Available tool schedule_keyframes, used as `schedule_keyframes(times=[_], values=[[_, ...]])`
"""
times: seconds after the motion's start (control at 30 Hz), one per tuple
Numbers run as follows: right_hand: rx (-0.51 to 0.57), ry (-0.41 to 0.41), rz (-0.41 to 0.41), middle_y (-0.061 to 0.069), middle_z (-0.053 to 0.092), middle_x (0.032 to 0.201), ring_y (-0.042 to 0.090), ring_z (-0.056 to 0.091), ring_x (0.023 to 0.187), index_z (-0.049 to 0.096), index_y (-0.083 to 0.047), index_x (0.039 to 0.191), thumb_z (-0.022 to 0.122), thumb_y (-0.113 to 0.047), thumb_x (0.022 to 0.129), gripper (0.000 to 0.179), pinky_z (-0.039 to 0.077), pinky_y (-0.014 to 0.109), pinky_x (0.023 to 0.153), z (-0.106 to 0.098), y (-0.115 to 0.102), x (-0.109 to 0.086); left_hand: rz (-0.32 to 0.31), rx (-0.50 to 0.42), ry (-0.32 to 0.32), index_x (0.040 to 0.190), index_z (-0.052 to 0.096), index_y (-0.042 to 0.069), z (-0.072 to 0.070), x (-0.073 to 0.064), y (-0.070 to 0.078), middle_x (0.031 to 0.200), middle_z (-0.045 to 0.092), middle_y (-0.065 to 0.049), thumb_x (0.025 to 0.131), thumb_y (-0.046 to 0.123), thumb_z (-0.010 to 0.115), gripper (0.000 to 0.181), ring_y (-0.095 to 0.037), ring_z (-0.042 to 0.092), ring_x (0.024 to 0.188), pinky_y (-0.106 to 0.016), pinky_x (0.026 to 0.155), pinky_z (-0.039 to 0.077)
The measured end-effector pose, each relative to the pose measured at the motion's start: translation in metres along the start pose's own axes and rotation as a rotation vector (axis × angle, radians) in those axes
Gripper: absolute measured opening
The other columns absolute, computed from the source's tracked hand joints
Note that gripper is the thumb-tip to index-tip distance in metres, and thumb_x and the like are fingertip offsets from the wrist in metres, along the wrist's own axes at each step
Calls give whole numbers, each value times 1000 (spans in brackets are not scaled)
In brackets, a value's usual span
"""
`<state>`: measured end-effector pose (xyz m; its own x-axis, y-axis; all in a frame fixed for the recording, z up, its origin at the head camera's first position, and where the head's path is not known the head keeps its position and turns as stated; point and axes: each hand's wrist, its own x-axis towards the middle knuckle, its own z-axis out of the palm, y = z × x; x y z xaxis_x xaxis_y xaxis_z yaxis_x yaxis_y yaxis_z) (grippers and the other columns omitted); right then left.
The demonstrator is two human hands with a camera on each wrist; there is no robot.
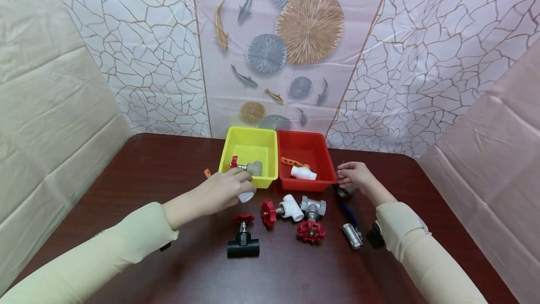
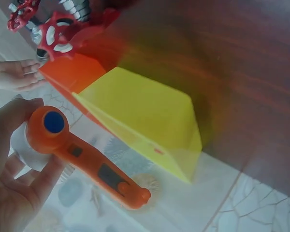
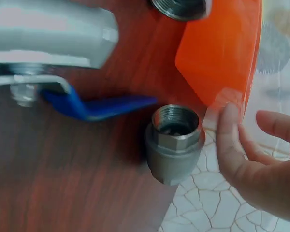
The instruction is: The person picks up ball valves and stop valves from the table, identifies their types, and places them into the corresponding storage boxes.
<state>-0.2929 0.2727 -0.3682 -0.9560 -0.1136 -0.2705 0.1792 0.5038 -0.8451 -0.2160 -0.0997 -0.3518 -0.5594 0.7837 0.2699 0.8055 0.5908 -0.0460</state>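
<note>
My left hand (image 1: pixel 221 190) grips a white ball valve with an orange lever handle (image 2: pixel 99 169), held just in front of the yellow bin (image 1: pixel 253 136). In the left wrist view, fingers and thumb wrap the valve's white body, and the lever sticks out past them. My right hand (image 1: pixel 354 176) is beside the right wall of the red bin (image 1: pixel 301 140), fingers loosely bent with nothing between them. Close to it, a threaded metal fitting (image 3: pixel 173 159) stands upright on the table; a gap shows between it and the fingers in the right wrist view.
The yellow bin holds a grey valve (image 1: pixel 254 168) with a red handle; the red one, a white valve (image 1: pixel 303 173) with an orange handle. In front lie a black valve (image 1: pixel 243 246), a white valve (image 1: pixel 291 208), a metal valve (image 1: pixel 311 231) and a blue-levered ball valve (image 1: pixel 352 236).
</note>
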Motion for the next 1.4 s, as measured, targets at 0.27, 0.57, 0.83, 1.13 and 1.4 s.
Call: schedule_keyframes(times=[0.27,0.57,0.83,1.13,1.4], values=[[56,-116,108,3,64,83,9,64,69,36,15,133,43,-8,99,42,56,28,72,-3,1,15,44,15,-5,110,67,16,-8,26,-1,112,61,-6,76,9,77,36,-24,56,105,-35,74,56],[170,-70,163,7,59,89,12,59,72,36,13,132,45,-6,98,40,56,24,70,3,4,22,49,-17,-57,116,65,17,-8,52,1,120,61,-7,80,9,73,38,-23,54,113,-34,85,54],[174,-62,164,6,60,85,10,58,67,37,14,130,46,-3,97,39,57,26,70,5,5,21,18,-60,-80,117,65,16,-5,78,0,119,61,-6,81,10,72,37,-23,55,111,-34,87,52],[127,-47,131,7,59,84,9,59,64,40,16,124,47,-1,96,34,57,29,71,6,3,21,-27,-128,-75,122,61,12,1,113,-5,120,61,-6,83,12,72,41,-20,55,113,-31,95,48],[122,-32,150,6,58,83,9,59,64,42,15,124,48,-2,96,34,57,29,72,5,4,21,-60,-176,-120,114,59,13,5,144,-10,113,63,-3,82,14,72,35,-17,58,106,-29,91,49]])
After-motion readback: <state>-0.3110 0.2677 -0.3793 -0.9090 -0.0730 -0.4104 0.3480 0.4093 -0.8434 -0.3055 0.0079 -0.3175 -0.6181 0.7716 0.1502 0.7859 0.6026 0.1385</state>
